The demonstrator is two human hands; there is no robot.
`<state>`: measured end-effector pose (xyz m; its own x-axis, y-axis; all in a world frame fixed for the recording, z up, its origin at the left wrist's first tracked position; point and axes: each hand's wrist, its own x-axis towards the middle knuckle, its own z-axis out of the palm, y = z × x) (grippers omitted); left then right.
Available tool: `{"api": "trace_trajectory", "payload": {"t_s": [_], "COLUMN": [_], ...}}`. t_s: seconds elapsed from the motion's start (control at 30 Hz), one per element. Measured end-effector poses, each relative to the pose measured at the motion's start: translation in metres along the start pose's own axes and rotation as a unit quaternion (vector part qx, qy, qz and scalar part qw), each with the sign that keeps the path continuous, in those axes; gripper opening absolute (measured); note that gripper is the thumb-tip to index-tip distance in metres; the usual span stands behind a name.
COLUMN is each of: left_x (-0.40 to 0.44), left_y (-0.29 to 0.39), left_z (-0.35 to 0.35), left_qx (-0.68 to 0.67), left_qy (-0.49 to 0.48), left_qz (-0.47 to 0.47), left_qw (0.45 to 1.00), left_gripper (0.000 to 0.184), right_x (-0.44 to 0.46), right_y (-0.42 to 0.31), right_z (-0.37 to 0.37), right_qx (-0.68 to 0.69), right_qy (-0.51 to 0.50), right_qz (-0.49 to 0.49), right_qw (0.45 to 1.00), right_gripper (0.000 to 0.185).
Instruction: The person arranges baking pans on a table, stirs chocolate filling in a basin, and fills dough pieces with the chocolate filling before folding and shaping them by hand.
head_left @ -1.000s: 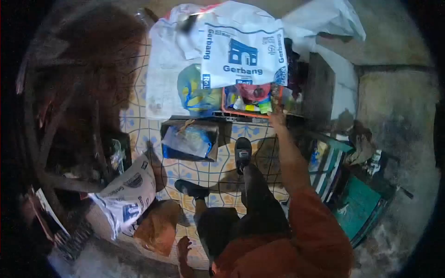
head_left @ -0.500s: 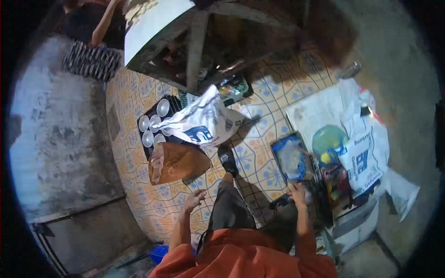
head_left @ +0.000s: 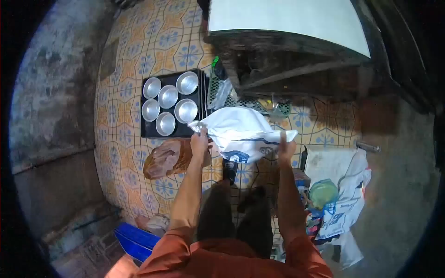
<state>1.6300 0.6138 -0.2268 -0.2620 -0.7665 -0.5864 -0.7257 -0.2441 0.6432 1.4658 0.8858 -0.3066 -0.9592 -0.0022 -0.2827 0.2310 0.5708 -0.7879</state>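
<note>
A white sack [head_left: 238,134] with blue print hangs in front of me, stretched wide between my two hands. My left hand [head_left: 199,144] is closed on its left upper corner, and my right hand [head_left: 286,149] grips the right one. What the sack contains is hidden. Just left of my left hand, a brown bag [head_left: 169,159] lies on the floor. Beyond it, several round metal pans [head_left: 168,96] sit on a black tray [head_left: 149,130].
A white-topped table [head_left: 287,21] stands ahead, with a green crate [head_left: 215,85] by its base. At right are a pale board [head_left: 331,162], a green bowl [head_left: 323,193] and another printed white bag [head_left: 345,213]. A blue object [head_left: 134,241] lies at lower left.
My hands have moved from low at my sides, holding nothing, to the white sack and taken hold of it. The sack is now spread between them. My view has shifted.
</note>
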Motion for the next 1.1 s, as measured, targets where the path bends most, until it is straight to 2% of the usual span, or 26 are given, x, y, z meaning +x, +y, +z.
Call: {"api": "trace_trajectory", "payload": {"t_s": [0.03,0.07,0.1,0.17,0.2,0.23,0.3,0.33,0.4,0.43,0.5,0.53,0.57,0.6,0.63,0.67,0.7,0.73,0.77,0.8,0.83,0.87,0.9,0.93,1.03,1.1], "left_x": [0.008,0.027,0.021,0.019,-0.003,-0.008,-0.011,-0.014,-0.031,-0.035,-0.037,-0.034,-0.019,-0.038,-0.024,-0.017,-0.013,-0.006,-0.009,-0.012,0.0,0.015,0.031,0.044,0.076,0.094], "left_y": [0.0,-0.025,-0.02,-0.045,-0.023,-0.015,-0.029,-0.032,-0.018,-0.028,-0.061,-0.085,-0.137,-0.108,-0.164,-0.203,-0.239,-0.263,-0.247,-0.229,-0.25,-0.275,-0.295,-0.303,-0.315,-0.338], "left_z": [-0.001,0.01,0.02,0.045,0.045,0.04,0.04,0.035,0.008,-0.003,-0.026,-0.039,-0.046,-0.078,-0.088,-0.11,-0.13,-0.143,-0.164,-0.186,-0.198,-0.212,-0.222,-0.231,-0.255,-0.267], "left_qx": [0.017,0.041,0.105,0.158,0.178,0.143,-0.038,-0.046,-0.034,-0.043,-0.098,-0.058,-0.007,-0.197,-0.204,-0.128,-0.142,-0.156,-0.211,-0.262,-0.263,-0.238,-0.213,-0.214,-0.222,-0.219], "left_qy": [0.0,-0.037,-0.01,0.018,0.058,0.007,-0.056,-0.047,-0.089,-0.077,-0.004,0.062,0.173,0.152,0.232,0.279,0.338,0.394,0.372,0.346,0.34,0.362,0.383,0.377,0.355,0.227], "left_qz": [-0.016,-0.007,0.012,0.066,0.046,0.029,-0.064,-0.073,0.01,0.003,0.053,0.081,0.109,-0.035,-0.023,-0.09,-0.086,-0.08,-0.147,-0.214,-0.216,-0.206,-0.195,-0.198,-0.265,-0.207], "left_qw": [1.0,0.998,0.994,0.985,0.981,0.989,0.996,0.995,0.995,0.996,0.994,0.993,0.979,0.968,0.951,0.947,0.926,0.902,0.892,0.875,0.877,0.877,0.877,0.879,0.869,0.926], "left_gripper": [0.059,0.06,0.057,0.054,0.056,0.054,0.051,0.051,0.048,0.048,0.04,0.038,0.036,0.04,0.044,0.051,0.059,0.069,0.079,0.09,0.09,0.097,0.103,0.103,0.102,0.087], "right_x": [0.004,0.022,0.039,0.045,0.04,0.035,0.039,0.044,0.042,0.059,0.043,0.033,0.023,0.009,-0.017,-0.044,-0.069,-0.085,-0.103,-0.138,-0.157,-0.18,-0.193,-0.208,-0.234,-0.245], "right_y": [-0.004,0.039,0.091,0.098,0.081,0.06,0.06,0.058,0.031,0.06,0.021,0.001,-0.017,-0.039,-0.074,-0.099,-0.114,-0.108,-0.102,-0.14,-0.139,-0.135,-0.12,-0.133,-0.082,-0.055], "right_z": [0.001,0.006,0.007,-0.008,-0.007,-0.008,-0.019,-0.025,-0.04,-0.051,-0.06,-0.063,-0.066,-0.066,-0.051,-0.038,-0.021,0.009,0.046,0.084,0.13,0.172,0.215,0.245,0.336,0.355], "right_qx": [-0.045,-0.108,-0.169,-0.012,0.071,0.152,0.127,0.106,0.051,-0.01,-0.025,-0.027,-0.05,-0.073,-0.097,-0.079,-0.06,-0.062,-0.064,0.01,-0.107,-0.127,-0.166,-0.185,-0.33,-0.352], "right_qy": [0.034,0.065,0.093,0.086,0.071,0.06,0.039,0.008,-0.085,-0.112,-0.022,-0.029,0.001,0.031,0.023,-0.082,-0.183,-0.246,-0.309,-0.398,-0.423,-0.469,-0.442,-0.457,-0.462,-0.436], "right_qz": [0.089,0.079,0.067,-0.005,0.048,0.103,0.106,0.112,0.106,0.02,-0.02,-0.026,-0.128,-0.229,-0.301,-0.283,-0.26,-0.308,-0.354,-0.233,-0.228,-0.117,-0.277,-0.267,-0.194,-0.117], "right_qw": [0.994,0.989,0.979,0.996,0.994,0.981,0.986,0.988,0.989,0.993,0.999,0.999,0.99,0.97,0.948,0.952,0.946,0.917,0.88,0.887,0.87,0.866,0.837,0.828,0.8,0.82], "right_gripper": [0.051,0.052,0.053,0.05,0.05,0.05,0.048,0.049,0.05,0.048,0.047,0.047,0.044,0.042,0.032,0.029,0.026,0.021,0.016,0.017,0.025,0.044,0.071,0.088,0.095,0.089]}}
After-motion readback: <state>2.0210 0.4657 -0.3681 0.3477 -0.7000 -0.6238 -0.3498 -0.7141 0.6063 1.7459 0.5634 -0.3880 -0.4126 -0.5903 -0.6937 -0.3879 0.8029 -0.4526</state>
